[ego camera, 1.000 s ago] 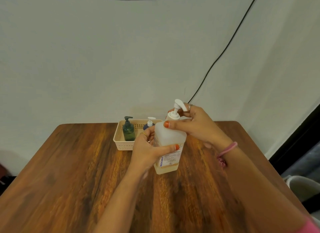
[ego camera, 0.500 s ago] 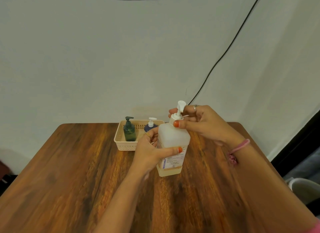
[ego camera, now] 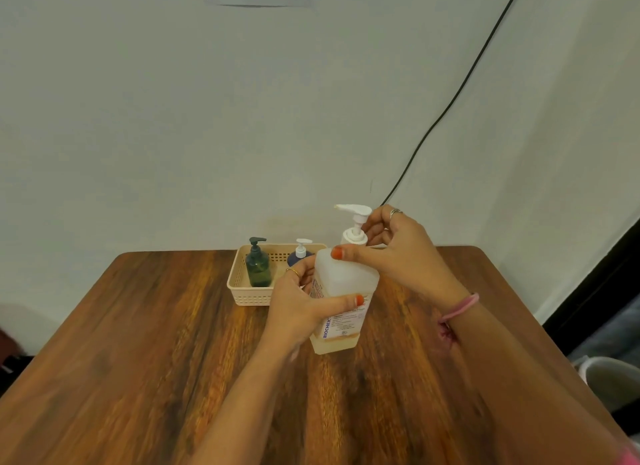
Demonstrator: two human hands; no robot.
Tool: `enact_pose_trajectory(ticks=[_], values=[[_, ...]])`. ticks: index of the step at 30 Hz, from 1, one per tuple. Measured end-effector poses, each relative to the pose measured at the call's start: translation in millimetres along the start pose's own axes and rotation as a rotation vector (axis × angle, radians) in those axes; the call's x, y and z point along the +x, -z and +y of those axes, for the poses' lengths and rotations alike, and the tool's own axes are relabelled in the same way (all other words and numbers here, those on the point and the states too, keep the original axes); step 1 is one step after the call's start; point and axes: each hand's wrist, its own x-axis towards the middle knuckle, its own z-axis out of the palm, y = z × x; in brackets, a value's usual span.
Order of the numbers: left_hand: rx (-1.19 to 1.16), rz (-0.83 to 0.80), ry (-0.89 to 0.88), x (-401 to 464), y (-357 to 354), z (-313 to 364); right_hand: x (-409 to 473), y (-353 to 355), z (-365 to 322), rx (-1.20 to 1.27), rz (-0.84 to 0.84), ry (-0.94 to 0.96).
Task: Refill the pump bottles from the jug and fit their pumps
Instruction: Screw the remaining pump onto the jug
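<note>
Turning under the right hand (ego camera: 391,253), the white pump (ego camera: 354,222) had swung its spout round: a second earlier it pointed up and toward the right of the frame, half a second earlier it stood nearly end-on, and now it reached flat toward the left. That suggested the collar was being twisted on the neck, whether to tighten or to loosen could not be told from the pictures. The right grip was pinched round the collar, thumb in front and fingers curled behind. The left hand (ego camera: 298,305) was clamped round the body of the large bottle (ego camera: 343,291), thumb across its front label, steadying it upright on the tabletop (ego camera: 138,360) at the centre of the frame.

This bottle was squarish and translucent white, with a printed label in blue lettering and only a shallow band of yellowish liquid at its base, so it looked close to empty. Just behind it, toward the left, a cream basket (ego camera: 242,296) held a dark green pump bottle (ego camera: 258,267) and a blue pump bottle (ego camera: 300,255), both with pumps fitted. How full those were could not be judged.
</note>
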Motion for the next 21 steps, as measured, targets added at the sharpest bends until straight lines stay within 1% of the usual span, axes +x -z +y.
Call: enact_pose_trajectory(ticks=[3,4,5,6,10,12,13,14,17,18,19,21], values=[[-0.01,-0.009,0.007,0,1,-1,2,14,-1,0.066,-0.274,-0.007],[-0.02,-0.011,0.008,-1,1,-1,3,16,0,0.043,-0.317,0.024],[-0.033,-0.011,0.012,-1,1,0,2,16,0,0.02,-0.317,0.054],[-0.046,-0.009,0.014,-1,1,0,2,14,1,0.007,-0.281,0.069],[-0.043,0.002,0.01,0,0,0,-1,-1,1,-0.006,-0.013,0.039],[-0.019,0.013,0.014,0,0,-1,-2,-6,1,-0.053,0.051,0.022],[-0.014,0.014,0.014,1,1,-1,-1,-5,1,-0.075,0.036,0.011],[-0.017,0.012,0.012,1,1,-2,0,-2,1,-0.082,-0.019,-0.002],[-0.011,0.014,0.002,2,3,-1,4,8,-1,-0.035,-0.301,0.008],[-0.011,0.014,0.0,2,3,-1,4,9,-1,-0.048,-0.354,0.043],[-0.016,0.012,0.0,2,3,-1,3,9,-1,-0.055,-0.369,0.076],[-0.026,0.009,0.003,2,3,-3,2,6,0,-0.014,-0.295,0.085]])
